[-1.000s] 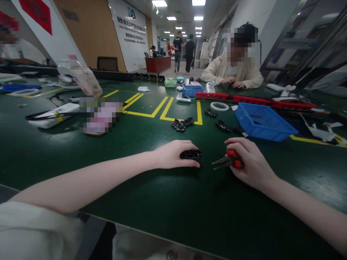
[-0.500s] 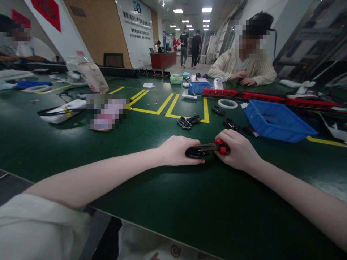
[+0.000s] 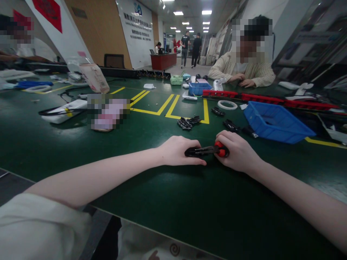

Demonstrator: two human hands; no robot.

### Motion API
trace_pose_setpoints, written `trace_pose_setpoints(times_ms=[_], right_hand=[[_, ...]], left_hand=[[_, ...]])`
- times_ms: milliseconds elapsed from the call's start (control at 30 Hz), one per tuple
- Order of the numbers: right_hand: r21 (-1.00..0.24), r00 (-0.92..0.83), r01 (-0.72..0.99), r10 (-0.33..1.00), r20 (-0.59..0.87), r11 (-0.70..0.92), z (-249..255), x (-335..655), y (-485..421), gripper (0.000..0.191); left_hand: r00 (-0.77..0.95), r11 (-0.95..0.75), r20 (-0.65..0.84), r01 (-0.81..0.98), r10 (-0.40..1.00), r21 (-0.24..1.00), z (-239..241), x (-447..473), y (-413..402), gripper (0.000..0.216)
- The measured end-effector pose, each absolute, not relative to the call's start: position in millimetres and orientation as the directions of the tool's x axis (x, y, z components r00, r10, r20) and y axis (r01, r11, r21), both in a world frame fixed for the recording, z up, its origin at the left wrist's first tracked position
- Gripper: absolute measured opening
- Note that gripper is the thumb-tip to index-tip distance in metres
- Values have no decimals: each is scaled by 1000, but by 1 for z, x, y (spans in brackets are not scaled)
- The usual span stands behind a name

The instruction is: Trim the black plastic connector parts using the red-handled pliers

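Note:
My left hand (image 3: 176, 151) rests on the green table (image 3: 168, 202) and pins down a small black plastic part (image 3: 193, 152) with closed fingers. My right hand (image 3: 237, 151) grips red-handled pliers (image 3: 215, 149), whose metal jaws lie over the black part. The two hands almost touch. More black parts of the same kind lie just beyond, a cluster (image 3: 187, 122) on the yellow floor-tape line and others (image 3: 230, 125) near the bin.
A blue plastic bin (image 3: 273, 122) stands right of my hands. Behind it run red strips (image 3: 260, 96), a roll of tape (image 3: 227, 104) and a small blue tray (image 3: 199, 88). A person in a striped shirt (image 3: 241, 70) works across the table. A white device (image 3: 65, 110) lies left.
My right hand has moved left with the pliers, bringing the jaws from clear of the black part onto it. My left hand has stayed on the part.

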State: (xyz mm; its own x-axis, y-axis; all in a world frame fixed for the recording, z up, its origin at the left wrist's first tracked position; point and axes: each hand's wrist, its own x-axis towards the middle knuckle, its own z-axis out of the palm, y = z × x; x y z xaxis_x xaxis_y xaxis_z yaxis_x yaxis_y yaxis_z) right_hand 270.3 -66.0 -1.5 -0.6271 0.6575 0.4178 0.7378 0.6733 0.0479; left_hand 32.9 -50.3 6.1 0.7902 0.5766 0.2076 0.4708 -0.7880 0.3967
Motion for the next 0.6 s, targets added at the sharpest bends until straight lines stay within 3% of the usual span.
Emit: trace_pose_setpoints(times_ms=[300,600], right_hand=[[33,-595,765,687,418,643,-2,269,-65,11],[-63,-531,807,768,360,587,-3,269,-65,10]], left_hand=[[793,-774,161,493,588,399,8,33,-46,42],[759,-759,206,507,618,409,7,33,-48,39]])
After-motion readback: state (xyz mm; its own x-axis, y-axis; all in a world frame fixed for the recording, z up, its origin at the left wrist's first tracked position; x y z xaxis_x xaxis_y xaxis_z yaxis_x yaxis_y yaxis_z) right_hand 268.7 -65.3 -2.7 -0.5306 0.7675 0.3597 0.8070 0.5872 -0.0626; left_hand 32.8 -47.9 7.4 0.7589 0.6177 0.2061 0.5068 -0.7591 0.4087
